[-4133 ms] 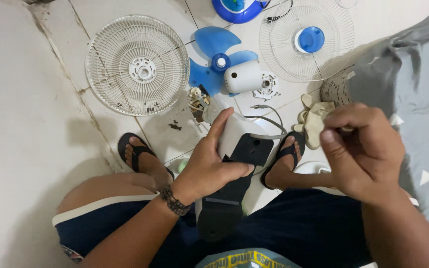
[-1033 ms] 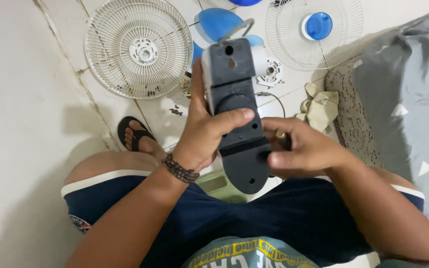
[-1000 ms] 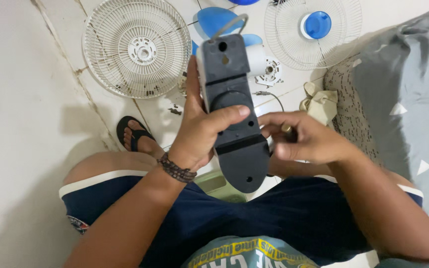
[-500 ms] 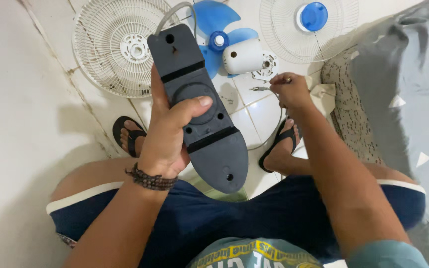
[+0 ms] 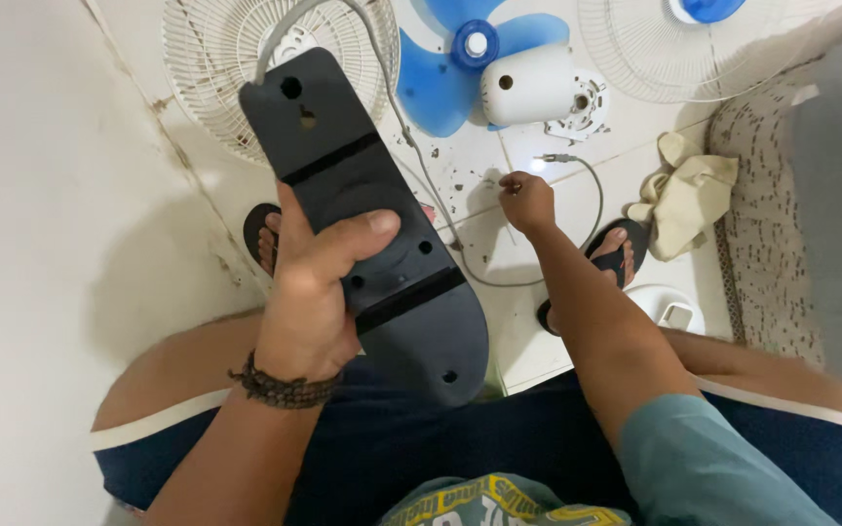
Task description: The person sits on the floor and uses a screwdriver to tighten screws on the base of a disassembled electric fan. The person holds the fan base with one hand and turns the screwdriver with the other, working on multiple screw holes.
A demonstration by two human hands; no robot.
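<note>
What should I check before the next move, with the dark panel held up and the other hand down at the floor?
1. Left hand grips the dark grey oblong plastic panel: ok.
2. Right hand pinched shut over the white floor tiles; what it holds: cannot tell.
3. Grey cable hangs free of the fingers: ok.
4. Blue fan blade and white motor housing lie apart from both hands: ok.
5. Floor free of debris: not ok.
</note>
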